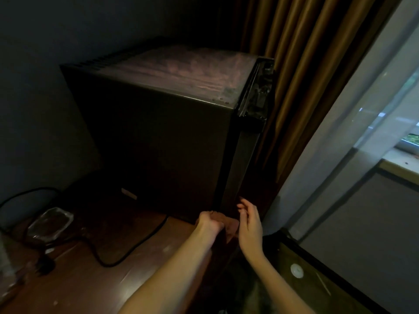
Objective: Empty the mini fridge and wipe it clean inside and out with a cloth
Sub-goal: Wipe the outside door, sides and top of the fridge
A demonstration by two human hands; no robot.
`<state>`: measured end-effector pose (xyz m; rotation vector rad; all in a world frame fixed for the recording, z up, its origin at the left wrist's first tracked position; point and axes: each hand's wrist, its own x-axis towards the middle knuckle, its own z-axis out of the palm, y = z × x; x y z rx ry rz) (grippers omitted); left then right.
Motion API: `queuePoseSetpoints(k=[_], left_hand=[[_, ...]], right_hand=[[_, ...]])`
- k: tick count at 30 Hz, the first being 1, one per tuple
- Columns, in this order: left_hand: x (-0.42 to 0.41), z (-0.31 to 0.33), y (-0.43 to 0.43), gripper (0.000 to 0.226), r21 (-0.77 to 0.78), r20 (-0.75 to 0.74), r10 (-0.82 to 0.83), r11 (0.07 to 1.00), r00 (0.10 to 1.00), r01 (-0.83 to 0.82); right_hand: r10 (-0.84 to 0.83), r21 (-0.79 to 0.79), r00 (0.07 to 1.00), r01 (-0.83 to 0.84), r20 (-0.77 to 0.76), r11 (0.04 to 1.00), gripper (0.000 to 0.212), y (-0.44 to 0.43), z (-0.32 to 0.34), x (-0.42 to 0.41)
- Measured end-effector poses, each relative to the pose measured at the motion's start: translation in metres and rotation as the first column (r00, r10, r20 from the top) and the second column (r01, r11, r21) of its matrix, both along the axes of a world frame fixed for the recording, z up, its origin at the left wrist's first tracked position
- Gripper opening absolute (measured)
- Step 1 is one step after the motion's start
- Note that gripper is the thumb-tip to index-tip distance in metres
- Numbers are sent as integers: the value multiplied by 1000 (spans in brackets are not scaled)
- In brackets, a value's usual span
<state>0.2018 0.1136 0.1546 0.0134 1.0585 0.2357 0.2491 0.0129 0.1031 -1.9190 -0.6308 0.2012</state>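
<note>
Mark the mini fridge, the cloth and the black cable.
mini fridge [158,137]: head view, middle of its dark side panel.
cloth [231,225]: head view, crumpled fold by the fridge's bottom corner.
black cable [107,265]: head view, lowest bend of its loop.

Centre frame, a mini fridge [158,137] shows a dark, matt side panel, while its top carries a dull, streaky sheen. The wooden bench [102,291] beneath it, lower left, is varnished and glossy and catches pale reflections. A soft brownish cloth [231,227] is bunched in the left hand [207,223] at lower centre. A heavy brown fabric curtain [294,53] hangs in folds at upper right, beside a thin, translucent sheer [328,177]. A smooth black cable [136,248] and crinkled clear plastic [51,223] lie at lower left.
</note>
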Motion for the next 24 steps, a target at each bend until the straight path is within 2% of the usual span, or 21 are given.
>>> queuePoseSetpoints(k=[3,7,10,13,15,17,19,20,22,24], left_hand=[[-8,17,3,43,14,58,-22,1000,998,21],[-20,25,18,37,-41,226,83,996,970,-76],[-42,51,26,33,78,324,64,993,944,-93],[-73,74,37,39,186,421,35,975,906,-124],[-91,81,52,42,321,390,-37,942,920,-98],[-113,92,65,34,545,276,-152,838,949,-24],[-136,104,73,25,798,58,-232,595,971,94],[-146,111,77,23,874,-29,-255,463,966,148],[-161,125,81,23,937,-143,-288,269,947,223],[-172,136,87,24,950,-190,-276,190,942,248]], right_hand=[[5,19,1000,-6,27,1000,33,-1,2,-11],[-4,69,991,-5,135,998,40,3,16,-32],[-6,137,949,-39,316,990,40,18,36,-48],[46,167,874,-144,484,975,41,42,57,-61],[97,145,831,-209,548,967,43,61,72,-72],[146,91,781,-250,607,964,51,77,84,-82],[206,18,710,-294,673,956,66,90,92,-89],[248,-4,694,-333,675,943,74,97,96,-92],[339,39,752,-436,566,899,82,110,106,-102],[383,101,773,-494,505,864,82,124,114,-112]])
